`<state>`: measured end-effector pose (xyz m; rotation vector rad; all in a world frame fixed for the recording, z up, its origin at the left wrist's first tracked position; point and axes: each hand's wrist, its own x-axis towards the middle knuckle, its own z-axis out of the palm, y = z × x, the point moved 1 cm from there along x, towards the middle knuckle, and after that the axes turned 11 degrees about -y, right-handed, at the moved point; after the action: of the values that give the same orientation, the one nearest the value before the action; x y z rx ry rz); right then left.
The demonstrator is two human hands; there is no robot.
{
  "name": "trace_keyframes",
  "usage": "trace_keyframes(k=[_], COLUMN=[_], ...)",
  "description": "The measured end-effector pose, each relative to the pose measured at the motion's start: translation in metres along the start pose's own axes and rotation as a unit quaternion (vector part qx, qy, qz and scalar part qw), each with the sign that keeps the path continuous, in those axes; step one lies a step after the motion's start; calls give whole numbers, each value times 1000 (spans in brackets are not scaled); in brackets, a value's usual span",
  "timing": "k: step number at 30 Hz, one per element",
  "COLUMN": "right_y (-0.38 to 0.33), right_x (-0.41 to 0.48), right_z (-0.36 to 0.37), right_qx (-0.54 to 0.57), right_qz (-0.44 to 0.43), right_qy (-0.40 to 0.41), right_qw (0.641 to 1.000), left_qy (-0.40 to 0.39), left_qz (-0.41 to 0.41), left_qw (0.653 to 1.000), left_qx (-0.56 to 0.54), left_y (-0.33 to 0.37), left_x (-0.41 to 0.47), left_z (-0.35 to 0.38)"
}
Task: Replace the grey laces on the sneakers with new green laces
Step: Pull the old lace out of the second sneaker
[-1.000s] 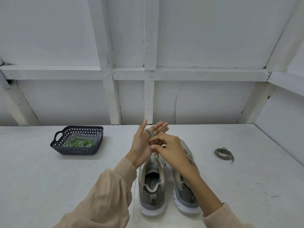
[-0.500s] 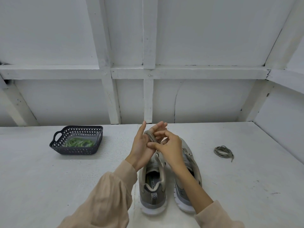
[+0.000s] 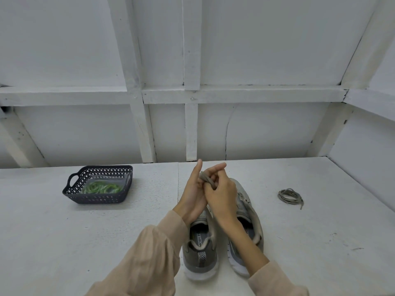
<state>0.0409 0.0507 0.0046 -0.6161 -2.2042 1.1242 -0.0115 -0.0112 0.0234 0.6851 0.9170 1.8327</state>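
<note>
Grey lace looped over straight-fingered left hand, pinched by right hand, above sneakers at counter front edge.

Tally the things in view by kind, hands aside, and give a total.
Sneakers: 2 (left sneaker, right sneaker)
Grey laces: 2 (coiled grey lace lying at right, held grey lace)
Green lace bundle: 1
Black basket: 1
Total: 6
</note>
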Motion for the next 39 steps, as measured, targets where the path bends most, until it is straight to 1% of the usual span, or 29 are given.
trace_keyframes(k=[2,4,6,7,9,10,11,12,13,14,15,16,18,19,21,23,26,28,32,35,37,39], right_y=[0,2,4,6,9,11,12,16,21,26,26,25,17,11,7,8,8,7,1,-1,1,3], right_x=[0,3,8,9,9,8,9,10,14,17,20,21,17,15,15,17,18,17,17,20,22,23], right_z=[0,-1,-7,-12,-27,-35,-43,-49,-54,-56,-57,-56,-53,-53,-52,-53,-55,-53,-53,-53,-52,-50], right_qx=[1,28,110,164,260,298,337,375,407,427,430,424,421,429,443,451,459,456,467,437,399,365], right_qz=[-1,24,52,61,66,64,60,66,84,109,129,140,156,168,185,192,170,153,150,115,94,82], right_qy=[28,13,-61,-108,-197,-216,-205,-167,-127,-106,-124,-175,-295,-333,-356,-354,-369,-390,-388,-412,-422,-410], right_qw=[1000,999,991,979,943,928,917,910,901,892,885,878,843,823,801,797,790,785,780,791,809,832], left_qy=[1,7,22,26,25,23,23,25,27,19,6,-10,-44,-60,-90,-108,-121,-124,-123,-105,-83,-60], left_qz=[-9,-18,-18,-14,1,13,21,24,22,14,0,-18,-55,-69,-85,-103,-124,-131,-143,-154,-154,-150], left_qw=[1000,999,997,997,999,1000,998,994,988,984,982,981,982,983,982,979,982,982,982,983,984,986], left_qx=[9,36,67,67,33,0,-49,-106,-151,-179,-191,-195,-176,-161,-145,-139,-80,-50,-25,-4,12,38], left_y=[-1,-3,-4,-3,1,4,7,9,11,12,13,13,13,12,13,14,13,13,16,14,13,12], left_x=[2,4,4,4,2,2,2,1,1,0,-1,-4,-7,-7,-8,-7,-9,-9,-4,-3,-4,-3], left_z=[2,1,-3,-6,-11,-14,-17,-18,-20,-20,-17,-13,-4,-1,3,1,-2,-1,3,3,0,-2])
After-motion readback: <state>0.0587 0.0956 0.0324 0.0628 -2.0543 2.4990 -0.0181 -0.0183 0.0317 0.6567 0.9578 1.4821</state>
